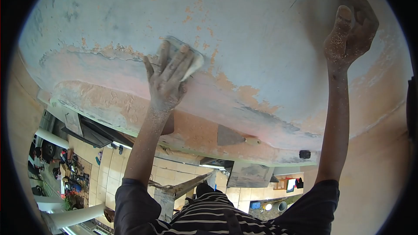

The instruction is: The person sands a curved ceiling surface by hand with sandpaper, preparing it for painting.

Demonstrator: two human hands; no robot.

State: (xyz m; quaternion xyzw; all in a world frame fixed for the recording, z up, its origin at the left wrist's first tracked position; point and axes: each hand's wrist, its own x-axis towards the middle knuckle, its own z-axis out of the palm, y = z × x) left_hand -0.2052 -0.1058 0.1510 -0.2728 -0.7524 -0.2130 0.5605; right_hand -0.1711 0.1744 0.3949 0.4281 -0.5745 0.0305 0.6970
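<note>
My left hand (167, 78), dusty, is spread over a folded piece of sandpaper (195, 66) and presses it flat to the wall. The wall (261, 48) is pale blue-grey, with orange patches where the coating has come off and a pinkish band along its lower part. A ragged edge of chipped coating lies left of the sandpaper. Higher at the right, my right hand (352, 35) is raised against the wall, thumb and fingers apart, holding nothing. White dust speckles its palm and wrist.
On the ledge (196, 132) below lie a putty knife (230, 135) and a small black block (305, 154). Far below is a tiled floor (102, 169) with a wooden support (187, 185), buckets (282, 206) and a pile of assorted items (76, 176) at left. White columns (78, 216) stand there.
</note>
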